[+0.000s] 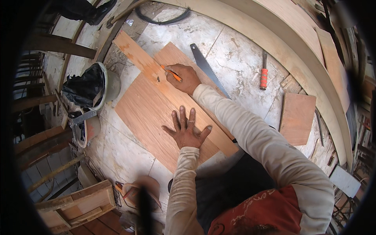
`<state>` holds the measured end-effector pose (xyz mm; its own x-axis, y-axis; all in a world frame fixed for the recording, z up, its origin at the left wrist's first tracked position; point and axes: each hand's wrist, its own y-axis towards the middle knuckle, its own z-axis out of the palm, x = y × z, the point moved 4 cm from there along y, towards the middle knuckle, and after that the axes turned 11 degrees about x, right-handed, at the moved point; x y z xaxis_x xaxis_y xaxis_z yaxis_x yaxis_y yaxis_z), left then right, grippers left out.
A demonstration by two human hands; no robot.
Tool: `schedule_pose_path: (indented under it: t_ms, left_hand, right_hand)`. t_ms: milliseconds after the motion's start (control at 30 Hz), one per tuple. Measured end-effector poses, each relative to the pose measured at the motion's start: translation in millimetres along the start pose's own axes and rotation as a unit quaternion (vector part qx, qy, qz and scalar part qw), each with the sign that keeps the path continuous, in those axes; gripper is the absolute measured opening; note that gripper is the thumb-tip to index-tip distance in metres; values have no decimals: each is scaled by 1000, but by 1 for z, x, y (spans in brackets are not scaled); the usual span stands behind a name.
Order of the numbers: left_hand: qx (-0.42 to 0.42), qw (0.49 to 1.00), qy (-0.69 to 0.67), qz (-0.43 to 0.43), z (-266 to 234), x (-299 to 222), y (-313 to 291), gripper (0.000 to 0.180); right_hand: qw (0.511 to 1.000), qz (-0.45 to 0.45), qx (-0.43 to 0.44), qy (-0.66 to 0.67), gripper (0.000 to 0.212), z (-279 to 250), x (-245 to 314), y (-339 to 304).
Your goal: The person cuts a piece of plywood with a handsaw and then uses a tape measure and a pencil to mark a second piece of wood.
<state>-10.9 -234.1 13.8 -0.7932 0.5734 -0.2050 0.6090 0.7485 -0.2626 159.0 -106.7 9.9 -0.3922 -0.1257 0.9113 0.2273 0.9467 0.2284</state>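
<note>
A plywood sheet (135, 107) lies on the floor, with a long straight wooden plank (143, 62) set diagonally across it. My left hand (185, 132) presses down with fingers spread, its thumb over the plank and the other fingers toward the sheet. Farther along the plank, my right hand (184, 79) grips an orange pencil (177, 76), whose tip is at the plank's right-hand edge. To the right of that hand, a handsaw (205, 66) rests on the floor beside the sheet; my right sleeve hides its lower end.
A tool with an orange handle (263, 79) and a small plywood piece (298, 119) lie at the right. At the left stand a bucket (112, 84) with black plastic and a smaller container (93, 126). A black wire coil (162, 22) is at the far side. Curved-looking timber (290, 47) borders the right.
</note>
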Motion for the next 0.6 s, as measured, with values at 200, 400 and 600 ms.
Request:
schedule_pose_path:
  t_ms: [200,400,600]
  left_hand:
    - [8,1000,-5,15,3,-5,8,96]
    - [25,1000,-5,-5,-1,0,2,97]
    - [24,1000,4,11,1,-9,12,97]
  right_hand:
    - [997,-5,46,-56,28,1,-13,44]
    - [993,12,115,-20,29,-10,2,-8]
    - [994,-21,88,-52,31,-12,-19,57]
